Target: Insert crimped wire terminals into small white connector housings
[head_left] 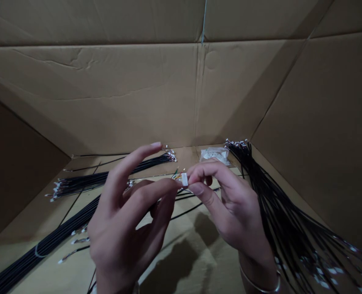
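Left hand (122, 220) and right hand (226, 208) pinch a white wire connector (184, 179) between fingertips, nearly closed — many bundles of black wires (85, 183) remain

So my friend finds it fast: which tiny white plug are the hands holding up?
Inside the big cardboard box, find the left hand and right hand above bundles of black wires. Together they pinch a tiny white connector. Unlike the other connectors lying in the bundles, it is held up in the air.
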`<state>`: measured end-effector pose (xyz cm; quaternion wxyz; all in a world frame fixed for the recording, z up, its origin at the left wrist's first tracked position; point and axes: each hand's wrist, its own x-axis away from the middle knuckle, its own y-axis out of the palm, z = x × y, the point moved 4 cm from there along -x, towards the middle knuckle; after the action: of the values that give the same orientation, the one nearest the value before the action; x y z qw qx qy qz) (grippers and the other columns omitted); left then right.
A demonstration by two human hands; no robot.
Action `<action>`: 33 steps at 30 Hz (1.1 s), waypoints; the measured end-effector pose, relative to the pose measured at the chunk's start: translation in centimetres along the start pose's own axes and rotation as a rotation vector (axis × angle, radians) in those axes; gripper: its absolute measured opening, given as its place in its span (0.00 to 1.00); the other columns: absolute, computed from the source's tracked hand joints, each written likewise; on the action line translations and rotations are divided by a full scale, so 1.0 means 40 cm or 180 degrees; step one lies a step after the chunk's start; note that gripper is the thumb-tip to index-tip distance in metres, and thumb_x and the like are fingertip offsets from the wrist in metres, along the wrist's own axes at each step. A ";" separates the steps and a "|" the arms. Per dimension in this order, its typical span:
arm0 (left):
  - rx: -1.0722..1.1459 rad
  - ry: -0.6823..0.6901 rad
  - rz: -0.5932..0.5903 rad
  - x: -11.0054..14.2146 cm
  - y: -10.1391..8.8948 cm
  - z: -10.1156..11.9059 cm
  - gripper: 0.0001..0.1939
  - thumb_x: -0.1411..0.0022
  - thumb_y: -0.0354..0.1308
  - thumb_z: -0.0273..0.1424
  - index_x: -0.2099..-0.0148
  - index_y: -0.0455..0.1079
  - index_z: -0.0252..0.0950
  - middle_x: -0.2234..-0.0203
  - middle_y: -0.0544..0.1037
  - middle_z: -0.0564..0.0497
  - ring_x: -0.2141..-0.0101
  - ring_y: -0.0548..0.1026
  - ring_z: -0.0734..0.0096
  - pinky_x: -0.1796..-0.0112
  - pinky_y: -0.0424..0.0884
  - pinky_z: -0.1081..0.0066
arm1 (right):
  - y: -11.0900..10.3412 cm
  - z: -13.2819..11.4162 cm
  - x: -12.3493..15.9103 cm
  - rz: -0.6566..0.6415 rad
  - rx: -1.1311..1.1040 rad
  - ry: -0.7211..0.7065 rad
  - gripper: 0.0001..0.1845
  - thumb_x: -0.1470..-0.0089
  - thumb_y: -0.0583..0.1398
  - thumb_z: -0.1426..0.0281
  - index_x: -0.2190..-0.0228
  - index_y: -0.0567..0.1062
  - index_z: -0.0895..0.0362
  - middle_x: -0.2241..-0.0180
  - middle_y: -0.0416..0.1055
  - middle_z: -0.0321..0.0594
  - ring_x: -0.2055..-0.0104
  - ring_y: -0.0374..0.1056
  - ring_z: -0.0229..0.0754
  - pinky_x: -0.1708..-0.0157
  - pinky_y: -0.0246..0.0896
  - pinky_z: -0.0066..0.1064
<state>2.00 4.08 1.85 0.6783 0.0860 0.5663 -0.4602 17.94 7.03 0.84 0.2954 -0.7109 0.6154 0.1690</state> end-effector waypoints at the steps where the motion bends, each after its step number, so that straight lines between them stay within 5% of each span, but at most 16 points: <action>1: -0.0063 -0.0033 0.0011 0.002 0.000 0.000 0.15 0.34 0.63 0.18 0.55 0.78 0.45 0.38 0.74 0.52 0.40 0.76 0.53 0.61 0.84 0.64 | -0.001 0.000 0.000 0.0006 0.0013 0.0006 0.07 0.32 0.62 0.75 0.62 0.73 0.50 0.61 0.78 0.34 0.58 0.73 0.41 0.57 0.67 0.34; 8: -0.0304 -0.0028 0.0010 0.003 0.002 0.005 0.13 0.33 0.63 0.20 0.55 0.77 0.46 0.38 0.75 0.53 0.54 0.84 0.63 0.63 0.85 0.66 | -0.003 0.008 -0.006 0.0070 -0.0513 0.0421 0.07 0.36 0.65 0.75 0.65 0.77 0.51 0.64 0.79 0.32 0.61 0.73 0.39 0.59 0.69 0.32; 16: -0.0342 0.0056 -0.0037 -0.017 0.009 0.018 0.11 0.31 0.59 0.19 0.59 0.75 0.42 0.42 0.77 0.50 0.72 0.82 0.78 0.69 0.82 0.70 | -0.001 0.019 -0.013 0.0138 -0.0824 0.1037 0.05 0.40 0.67 0.72 0.68 0.80 0.51 0.69 0.79 0.31 0.67 0.71 0.37 0.64 0.67 0.30; 20: -0.0345 0.0026 0.0083 -0.015 0.007 0.026 0.13 0.31 0.60 0.17 0.59 0.74 0.42 0.43 0.79 0.51 0.71 0.82 0.80 0.68 0.82 0.72 | 0.003 0.017 -0.010 0.0142 -0.0955 0.1000 0.05 0.42 0.68 0.73 0.69 0.81 0.51 0.69 0.80 0.33 0.67 0.72 0.39 0.64 0.68 0.32; 26: -0.0402 0.0017 -0.0012 -0.003 0.002 0.007 0.12 0.33 0.62 0.20 0.58 0.77 0.46 0.44 0.80 0.53 0.57 0.85 0.64 0.62 0.85 0.67 | 0.003 0.028 -0.012 0.0170 -0.1223 0.1066 0.04 0.39 0.67 0.70 0.67 0.81 0.51 0.69 0.80 0.33 0.66 0.75 0.39 0.63 0.71 0.31; 33: -0.0272 0.0181 -0.0231 -0.007 0.000 0.006 0.09 0.34 0.63 0.21 0.58 0.76 0.43 0.43 0.79 0.51 0.64 0.83 0.71 0.68 0.82 0.71 | 0.000 0.044 -0.016 0.0028 -0.0919 0.1381 0.05 0.40 0.68 0.66 0.68 0.81 0.53 0.73 0.71 0.33 0.71 0.64 0.38 0.72 0.58 0.30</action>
<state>2.18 4.08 2.18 0.6479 0.0495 0.6072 -0.4572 18.05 8.63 -0.15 0.0512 -0.7626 0.6370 0.1000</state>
